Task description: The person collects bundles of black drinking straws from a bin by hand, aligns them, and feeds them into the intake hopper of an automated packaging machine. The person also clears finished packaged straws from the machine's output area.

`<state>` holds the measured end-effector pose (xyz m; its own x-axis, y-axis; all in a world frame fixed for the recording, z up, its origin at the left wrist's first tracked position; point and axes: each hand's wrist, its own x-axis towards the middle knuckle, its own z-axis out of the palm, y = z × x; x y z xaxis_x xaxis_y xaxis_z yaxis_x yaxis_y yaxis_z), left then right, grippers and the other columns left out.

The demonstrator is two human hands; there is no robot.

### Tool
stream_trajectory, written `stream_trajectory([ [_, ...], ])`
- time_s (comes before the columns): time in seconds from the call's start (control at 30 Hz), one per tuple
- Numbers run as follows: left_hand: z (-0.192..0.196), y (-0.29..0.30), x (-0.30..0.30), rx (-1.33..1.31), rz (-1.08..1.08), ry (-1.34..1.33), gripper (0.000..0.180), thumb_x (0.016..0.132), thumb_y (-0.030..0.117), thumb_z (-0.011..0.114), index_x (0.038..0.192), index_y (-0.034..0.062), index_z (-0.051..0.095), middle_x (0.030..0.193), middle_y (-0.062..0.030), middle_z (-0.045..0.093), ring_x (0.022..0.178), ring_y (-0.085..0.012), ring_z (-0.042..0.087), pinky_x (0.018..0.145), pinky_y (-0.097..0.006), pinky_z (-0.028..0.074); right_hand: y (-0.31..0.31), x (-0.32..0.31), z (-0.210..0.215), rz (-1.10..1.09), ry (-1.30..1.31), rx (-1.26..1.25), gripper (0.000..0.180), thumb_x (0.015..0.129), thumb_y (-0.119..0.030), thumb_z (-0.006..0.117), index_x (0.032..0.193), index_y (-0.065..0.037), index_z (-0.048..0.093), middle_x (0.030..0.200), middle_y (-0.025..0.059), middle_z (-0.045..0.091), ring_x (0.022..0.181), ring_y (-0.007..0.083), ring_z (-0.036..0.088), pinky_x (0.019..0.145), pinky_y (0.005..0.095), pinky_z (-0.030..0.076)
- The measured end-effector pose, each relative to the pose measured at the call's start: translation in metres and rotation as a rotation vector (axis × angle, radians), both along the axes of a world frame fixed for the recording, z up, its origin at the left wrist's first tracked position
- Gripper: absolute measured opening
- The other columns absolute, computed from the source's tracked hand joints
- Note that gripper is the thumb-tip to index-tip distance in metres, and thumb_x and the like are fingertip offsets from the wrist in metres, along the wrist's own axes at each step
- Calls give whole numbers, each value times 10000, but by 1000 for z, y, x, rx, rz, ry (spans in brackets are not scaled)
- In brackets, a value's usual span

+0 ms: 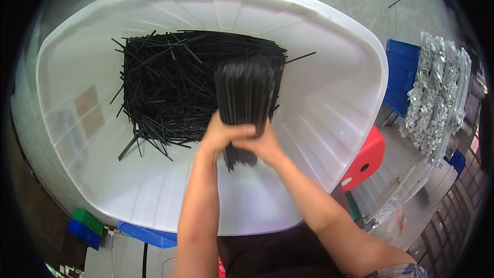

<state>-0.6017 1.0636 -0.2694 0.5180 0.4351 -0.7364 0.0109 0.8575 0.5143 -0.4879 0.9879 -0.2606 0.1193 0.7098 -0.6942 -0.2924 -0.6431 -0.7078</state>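
A thick bundle of thin black sticks (246, 95) is gripped between my two hands, over the right part of a big white tub. Its far end is smeared by motion, and its near ends stick out unevenly below my thumbs. My left hand (220, 135) wraps the bundle's left side, thumb across the front. On the right side my right hand (261, 143) closes round it, its thumb just under the left one. The fingers behind the bundle are hidden. Many loose black sticks (164, 87) lie crisscrossed in the bottom of the tub.
The white tub's wall (329, 92) surrounds my hands. To the right are a red plastic seat (365, 159), a blue panel or bin (403, 74) and a stack of shiny, clear-wrapped packs (437, 92). Green and blue bins (86, 227) sit at lower left.
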Motion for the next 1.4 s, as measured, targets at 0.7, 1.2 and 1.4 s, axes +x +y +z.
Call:
stream_trajectory([
  [0.7,161,21,60,282,272,-113,589,618,64,754,1119,2,450,991,-82,568,892,-175,557,779,-298,463,49,80,169,100,195,165,749,605,-5,731,1253,-35,356,1116,66,506,1036,164,487,904,298,389],
  [1.2,453,-153,-32,173,-299,-336,572,617,64,729,1130,-15,488,1037,-87,567,934,-178,545,824,-297,434,-186,6,484,-291,403,167,465,728,-61,676,1141,19,479,1080,100,549,991,189,532,865,326,432],
  [1.4,506,-221,-59,4,-615,-363,696,549,40,662,1202,-27,430,1127,-137,540,1035,-259,525,918,-354,396,-313,-55,528,-526,422,232,491,788,-108,638,1213,6,420,1142,101,518,1063,187,487,917,317,394],
])
